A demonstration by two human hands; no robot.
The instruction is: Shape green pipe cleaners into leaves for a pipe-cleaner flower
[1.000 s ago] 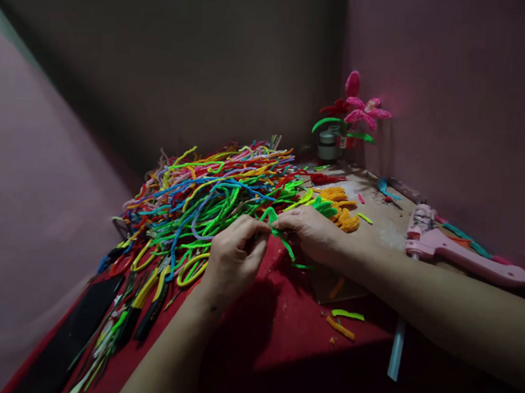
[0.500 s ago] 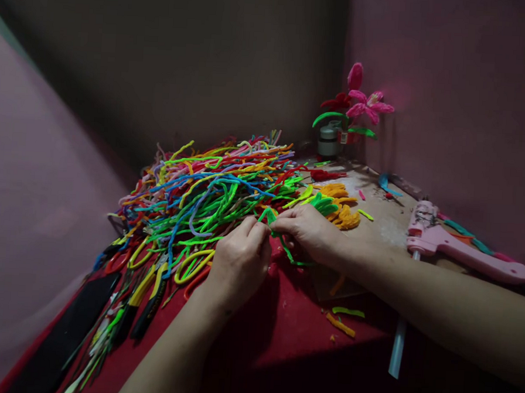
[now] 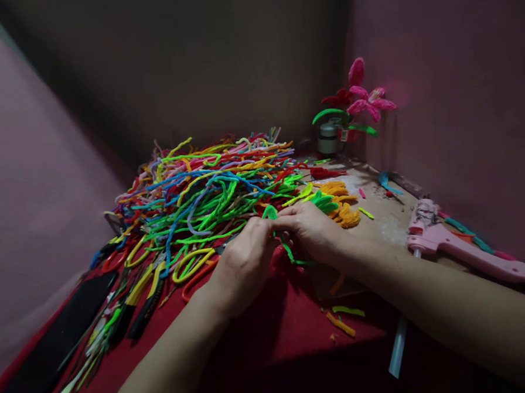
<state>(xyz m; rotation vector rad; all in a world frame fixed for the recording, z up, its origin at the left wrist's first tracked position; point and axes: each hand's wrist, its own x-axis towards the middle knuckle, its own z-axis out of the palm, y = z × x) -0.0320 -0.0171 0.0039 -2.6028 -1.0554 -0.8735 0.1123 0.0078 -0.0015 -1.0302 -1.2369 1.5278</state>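
Between my two hands is a green pipe cleaner point(image 3: 270, 212), bent into a loop at the top, with a loose tail hanging down to the right. My left hand point(image 3: 248, 260) is closed, its fingertips pinching the stem below the loop. My right hand point(image 3: 307, 228) pinches the same pipe cleaner from the other side, fingertips touching the left ones. The exact grip is partly hidden behind the fingers. Just beyond them lie folded green pieces point(image 3: 324, 203) and orange fuzzy petals point(image 3: 345, 214). Scissors with yellow and red handles point(image 3: 194, 264) lie left of my left hand.
A large heap of coloured pipe cleaners point(image 3: 201, 193) spreads at the back left. Yellow-black pliers point(image 3: 145, 293) and a black phone-like slab point(image 3: 68, 327) lie at left. A pink glue gun point(image 3: 462, 248) rests at right, its glue stick jutting down. Pink fuzzy flowers point(image 3: 373, 102) stand behind.
My left hand has shifted slightly right, closer against my right fingertips. The green loop now looks smaller and narrower above the fingers, and more of the scissors shows.
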